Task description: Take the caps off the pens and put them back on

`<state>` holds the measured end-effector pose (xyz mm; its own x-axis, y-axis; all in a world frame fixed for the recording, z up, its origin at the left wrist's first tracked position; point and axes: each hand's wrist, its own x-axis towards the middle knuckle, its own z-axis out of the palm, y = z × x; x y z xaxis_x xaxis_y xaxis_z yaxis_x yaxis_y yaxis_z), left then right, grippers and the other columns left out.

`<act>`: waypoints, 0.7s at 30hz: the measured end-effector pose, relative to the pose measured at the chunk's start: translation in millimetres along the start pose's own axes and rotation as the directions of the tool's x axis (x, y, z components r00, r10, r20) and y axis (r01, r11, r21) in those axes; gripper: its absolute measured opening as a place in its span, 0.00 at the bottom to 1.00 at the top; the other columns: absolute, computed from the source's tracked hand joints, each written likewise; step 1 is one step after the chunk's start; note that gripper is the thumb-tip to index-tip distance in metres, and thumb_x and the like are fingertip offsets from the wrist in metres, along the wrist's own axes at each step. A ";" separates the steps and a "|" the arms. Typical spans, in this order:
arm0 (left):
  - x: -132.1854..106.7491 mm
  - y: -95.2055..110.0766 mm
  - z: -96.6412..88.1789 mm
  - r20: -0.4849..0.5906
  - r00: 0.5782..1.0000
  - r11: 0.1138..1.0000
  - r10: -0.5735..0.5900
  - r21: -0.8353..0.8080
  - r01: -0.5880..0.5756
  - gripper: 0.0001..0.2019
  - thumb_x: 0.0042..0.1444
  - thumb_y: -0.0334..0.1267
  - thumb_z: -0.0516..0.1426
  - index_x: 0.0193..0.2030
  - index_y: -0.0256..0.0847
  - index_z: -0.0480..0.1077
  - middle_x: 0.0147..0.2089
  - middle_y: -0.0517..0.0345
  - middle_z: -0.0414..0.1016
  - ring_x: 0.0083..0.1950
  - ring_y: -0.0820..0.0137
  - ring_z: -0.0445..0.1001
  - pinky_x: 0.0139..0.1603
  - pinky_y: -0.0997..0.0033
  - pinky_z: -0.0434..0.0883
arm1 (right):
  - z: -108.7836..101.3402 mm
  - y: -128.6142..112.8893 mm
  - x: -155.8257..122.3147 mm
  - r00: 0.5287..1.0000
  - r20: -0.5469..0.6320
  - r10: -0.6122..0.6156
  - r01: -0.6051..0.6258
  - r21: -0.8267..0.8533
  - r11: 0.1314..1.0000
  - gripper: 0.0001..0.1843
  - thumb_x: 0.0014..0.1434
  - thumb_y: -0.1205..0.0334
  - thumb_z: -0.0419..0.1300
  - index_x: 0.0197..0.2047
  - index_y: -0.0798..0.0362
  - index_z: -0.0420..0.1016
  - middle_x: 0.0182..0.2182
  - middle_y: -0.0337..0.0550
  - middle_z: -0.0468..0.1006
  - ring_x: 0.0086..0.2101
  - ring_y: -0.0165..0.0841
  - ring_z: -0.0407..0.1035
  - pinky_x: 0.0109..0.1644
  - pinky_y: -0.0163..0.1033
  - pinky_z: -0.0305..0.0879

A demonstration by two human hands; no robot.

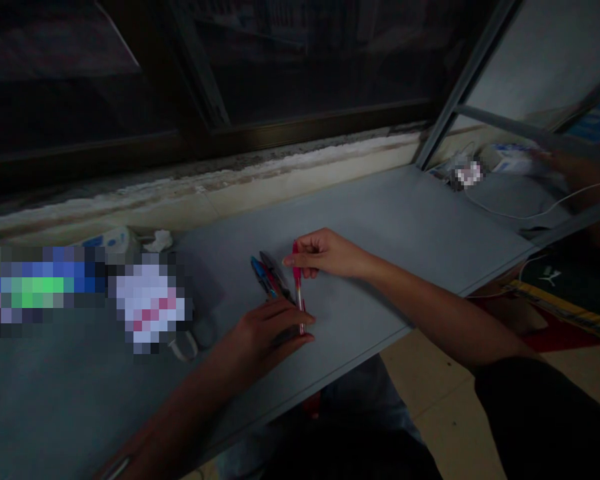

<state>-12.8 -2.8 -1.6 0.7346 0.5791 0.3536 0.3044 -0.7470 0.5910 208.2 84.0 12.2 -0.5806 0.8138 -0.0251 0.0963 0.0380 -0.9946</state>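
My right hand (325,255) pinches the upper end of a red pen (298,288) that stands nearly upright on the grey desk (390,227). My left hand (267,333) lies lower, fingers closed around the lower ends of a few pens. A blue pen (260,273) and a dark pen (275,270) fan out from it toward the upper left. The red pen's lower tip touches the fingers of my left hand.
Blurred-out items (150,303) and a crumpled white tissue (159,240) lie at the left of the desk. A dark window and sill run along the back. A white cable (525,213) and small items sit behind a metal frame at right. Tiled floor shows below the desk edge.
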 end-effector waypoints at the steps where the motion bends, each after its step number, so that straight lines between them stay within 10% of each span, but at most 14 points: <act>1: 0.1 0.9 0.0 -0.003 1.000 1.000 -0.007 0.002 0.007 0.05 0.70 0.35 0.61 0.50 0.43 0.76 0.44 0.55 0.81 0.44 0.69 0.82 0.47 0.71 0.79 | 0.0 -0.8 -0.5 1.000 0.002 0.000 0.000 -0.004 1.000 0.26 0.53 0.41 0.73 0.26 0.55 0.72 0.20 0.33 0.74 0.22 0.23 0.67 0.27 0.30 0.64; 21: 0.4 7.3 -4.0 -0.050 0.999 1.000 0.008 0.021 -0.007 0.04 0.70 0.33 0.61 0.49 0.43 0.74 0.41 0.58 0.80 0.40 0.72 0.80 0.43 0.74 0.77 | 2.3 -4.7 -4.5 0.996 0.082 0.018 -0.019 0.002 1.000 0.24 0.57 0.42 0.72 0.29 0.56 0.73 0.21 0.34 0.75 0.23 0.24 0.68 0.30 0.32 0.65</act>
<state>-12.7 -6.7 5.8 0.7055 0.5887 0.3945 0.3115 -0.7577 0.5735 208.4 78.8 16.8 -0.6431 0.7641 -0.0516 0.1057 0.0218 -0.9942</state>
